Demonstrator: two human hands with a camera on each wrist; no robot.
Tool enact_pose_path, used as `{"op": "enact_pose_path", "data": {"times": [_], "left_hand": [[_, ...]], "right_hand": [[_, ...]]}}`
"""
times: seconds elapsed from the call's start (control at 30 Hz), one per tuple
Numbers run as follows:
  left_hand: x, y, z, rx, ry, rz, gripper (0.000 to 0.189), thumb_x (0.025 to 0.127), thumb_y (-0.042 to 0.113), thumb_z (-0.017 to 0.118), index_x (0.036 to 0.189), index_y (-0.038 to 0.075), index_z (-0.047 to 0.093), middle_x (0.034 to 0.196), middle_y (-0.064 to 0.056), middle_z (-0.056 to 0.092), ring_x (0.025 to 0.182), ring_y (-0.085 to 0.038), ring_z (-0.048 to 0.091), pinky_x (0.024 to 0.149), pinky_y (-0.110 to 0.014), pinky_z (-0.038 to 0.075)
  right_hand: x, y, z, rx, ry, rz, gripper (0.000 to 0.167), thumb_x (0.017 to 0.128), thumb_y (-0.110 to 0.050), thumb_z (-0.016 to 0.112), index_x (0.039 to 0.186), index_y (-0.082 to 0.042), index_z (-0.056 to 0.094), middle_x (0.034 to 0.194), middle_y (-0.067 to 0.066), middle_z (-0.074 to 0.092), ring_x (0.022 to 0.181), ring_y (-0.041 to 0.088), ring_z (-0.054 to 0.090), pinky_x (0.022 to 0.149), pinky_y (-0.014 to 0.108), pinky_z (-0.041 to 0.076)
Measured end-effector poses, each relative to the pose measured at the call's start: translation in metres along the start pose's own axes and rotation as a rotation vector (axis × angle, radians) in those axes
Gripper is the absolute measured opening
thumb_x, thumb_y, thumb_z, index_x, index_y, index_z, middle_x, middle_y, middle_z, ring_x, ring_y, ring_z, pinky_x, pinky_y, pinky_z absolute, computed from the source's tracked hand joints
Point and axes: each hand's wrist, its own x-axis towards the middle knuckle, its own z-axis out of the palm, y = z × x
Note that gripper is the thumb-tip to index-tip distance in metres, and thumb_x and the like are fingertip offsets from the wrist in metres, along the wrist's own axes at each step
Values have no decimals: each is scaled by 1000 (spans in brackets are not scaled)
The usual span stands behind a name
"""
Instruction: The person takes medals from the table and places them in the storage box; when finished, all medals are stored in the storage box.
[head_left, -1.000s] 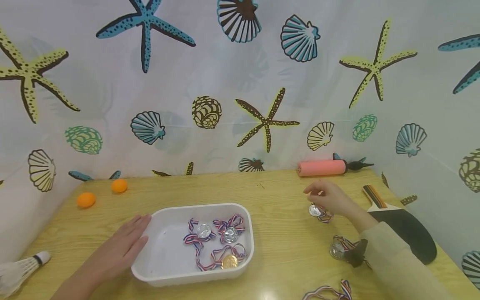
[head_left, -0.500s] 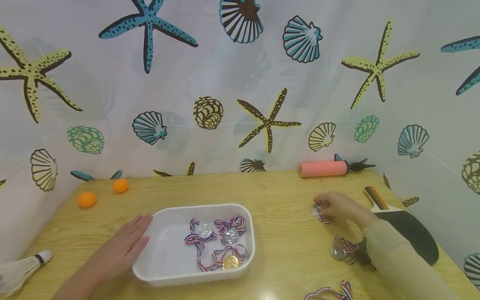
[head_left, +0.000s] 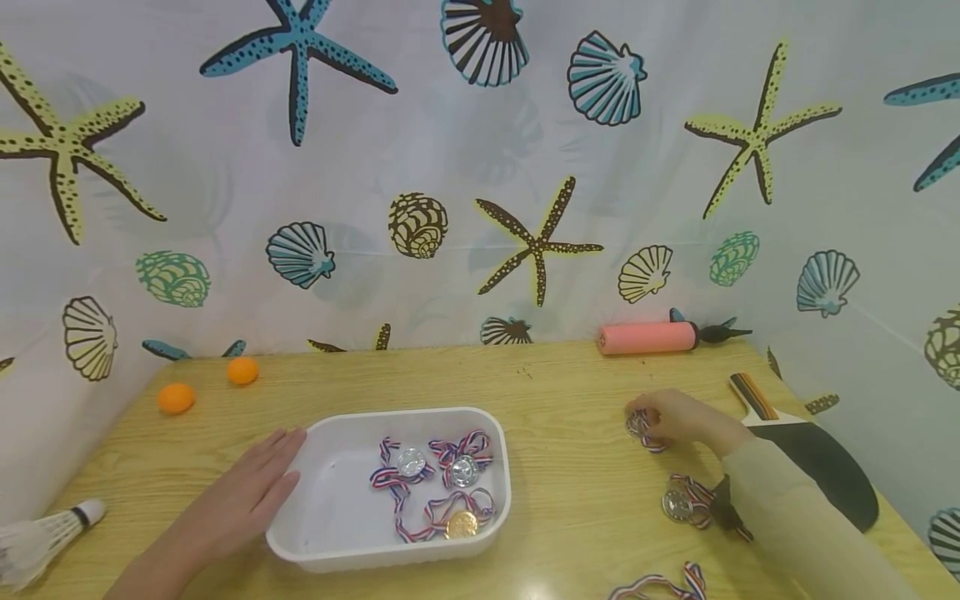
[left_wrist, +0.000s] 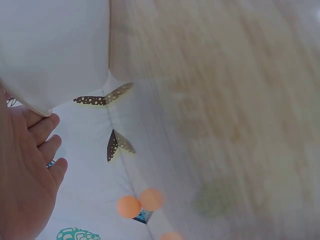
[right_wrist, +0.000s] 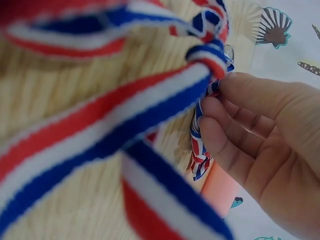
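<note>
My left hand (head_left: 228, 496), fingers extended, rests against the left rim of a white plastic tray (head_left: 322, 562); the left wrist view shows fingertips (left_wrist: 54, 120) at the rim. Inside the tray are a silver medal (head_left: 411, 462), another silver medal (head_left: 464, 472) and a gold medal (head_left: 461, 524), all with striped ribbons. At the right, my right hand (head_left: 682, 417) pinches a silver medal (head_left: 637, 423) by its bunched red, white and blue ribbon (right_wrist: 197, 142), low over the table. Part of that ribbon is hidden behind the fingers.
Nearer me lie another silver medal (head_left: 677, 505) and a ribbon (head_left: 660, 582) cut off by the frame. A table tennis bat (head_left: 817, 467) is beside the right sleeve, with a pink pump (head_left: 647, 337) behind. Two orange balls (head_left: 176, 398) and a shuttlecock (head_left: 45, 537) are left.
My right hand has come down onto the silver medal and its fingers have closed on the ribbon. The left hand and the tray stay where they were.
</note>
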Motion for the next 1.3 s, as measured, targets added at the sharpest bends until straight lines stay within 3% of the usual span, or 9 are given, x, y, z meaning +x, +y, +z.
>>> {"op": "enact_pose_path", "data": {"times": [0.27, 0.47, 0.87, 1.03, 1.3], "left_hand": [[0, 0, 0, -1, -1, 1, 57, 99, 37, 36, 144, 3, 26, 145, -22, 26, 132, -41, 20, 99, -62, 22], [0, 0, -1, 5, -10, -10, 58, 99, 38, 36, 145, 3, 26, 146, -21, 26, 132, -41, 20, 100, -61, 22], [0, 0, 0, -2, -3, 1, 57, 100, 36, 35, 144, 2, 26, 145, -21, 27, 132, -42, 19, 100, -61, 21], [0, 0, 0, -2, -1, 4, 57, 100, 36, 35, 144, 1, 27, 145, -21, 27, 132, -42, 20, 100, -61, 22], [0, -1, 0, 0, -6, 4, 57, 99, 38, 35, 144, 3, 26, 145, -21, 27, 132, -42, 20, 100, -62, 22]], "right_hand": [[1, 1, -1, 17, -12, -28, 23, 78, 8, 63, 99, -1, 60, 63, -1, 48, 55, 10, 45, 49, 24, 41], [2, 4, 0, 62, -33, 8, 23, 76, 5, 67, 96, 2, 55, 65, 2, 48, 56, 12, 46, 51, 25, 41], [0, 9, 1, 35, 34, 39, 22, 74, -4, 73, 83, -1, 53, 72, 2, 47, 65, 15, 44, 56, 29, 40], [-2, 12, 0, 47, 38, 57, 19, 74, -5, 70, 82, -2, 53, 74, 2, 50, 67, 15, 46, 58, 29, 42], [-4, 22, -4, 168, 10, 48, 14, 85, -8, 64, 76, -5, 53, 65, -1, 53, 57, 12, 50, 49, 28, 44]]}}
